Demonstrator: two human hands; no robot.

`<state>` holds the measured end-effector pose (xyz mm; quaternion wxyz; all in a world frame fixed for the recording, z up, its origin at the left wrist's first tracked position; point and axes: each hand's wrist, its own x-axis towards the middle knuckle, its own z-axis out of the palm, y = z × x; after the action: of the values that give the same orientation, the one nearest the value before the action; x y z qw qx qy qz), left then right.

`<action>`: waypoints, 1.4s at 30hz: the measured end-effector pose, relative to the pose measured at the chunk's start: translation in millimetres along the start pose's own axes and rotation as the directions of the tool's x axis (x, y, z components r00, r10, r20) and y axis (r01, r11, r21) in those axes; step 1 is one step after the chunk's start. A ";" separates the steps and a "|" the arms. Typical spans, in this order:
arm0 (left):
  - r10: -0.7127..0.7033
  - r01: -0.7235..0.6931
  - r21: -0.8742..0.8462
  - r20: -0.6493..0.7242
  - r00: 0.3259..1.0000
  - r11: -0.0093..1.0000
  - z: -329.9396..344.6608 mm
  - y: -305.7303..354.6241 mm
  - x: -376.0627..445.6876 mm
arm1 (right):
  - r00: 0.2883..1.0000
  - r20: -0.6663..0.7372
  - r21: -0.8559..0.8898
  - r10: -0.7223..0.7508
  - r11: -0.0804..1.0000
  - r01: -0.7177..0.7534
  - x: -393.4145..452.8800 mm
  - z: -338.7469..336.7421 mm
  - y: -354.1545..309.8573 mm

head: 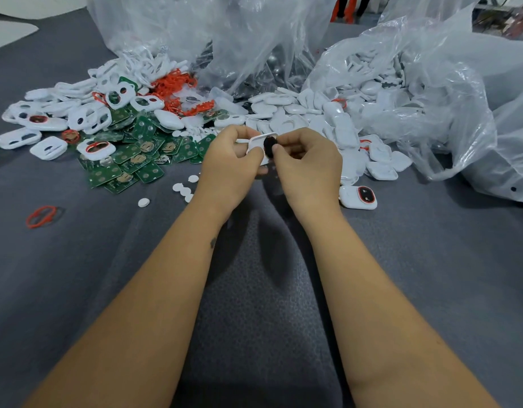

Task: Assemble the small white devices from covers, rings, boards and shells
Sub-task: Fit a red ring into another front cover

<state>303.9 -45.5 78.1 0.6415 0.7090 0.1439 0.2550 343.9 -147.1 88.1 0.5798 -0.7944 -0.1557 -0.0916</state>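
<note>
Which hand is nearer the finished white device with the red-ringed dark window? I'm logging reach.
Right. The right hand is just up-left of the finished white device; the left hand is farther left, beyond it.

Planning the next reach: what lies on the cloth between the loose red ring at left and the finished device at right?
In the head view, between the red ring and the finished device: a few small white discs, then both forearms crossing; otherwise bare grey cloth.
</note>
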 end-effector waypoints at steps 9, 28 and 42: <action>-0.035 0.035 -0.145 0.008 0.999 0.989 0.3 0.3 0.0 | 0.999 -0.032 0.027 -0.005 1.000 0.006 0.0 1.3 2.6; -0.167 0.171 -0.281 0.039 0.985 0.945 -3.5 10.5 0.5 | 0.965 0.144 0.344 0.218 0.904 -0.255 3.6 -3.7 1.2; -0.189 0.180 -0.238 -0.016 0.982 0.954 -3.0 8.2 2.4 | 0.976 0.093 -0.034 -0.197 0.979 0.201 5.1 0.2 12.7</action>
<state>303.2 -42.9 86.7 0.7392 0.6062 0.1908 0.2230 353.1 -149.7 78.4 0.5430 -0.7904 -0.2582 -0.1171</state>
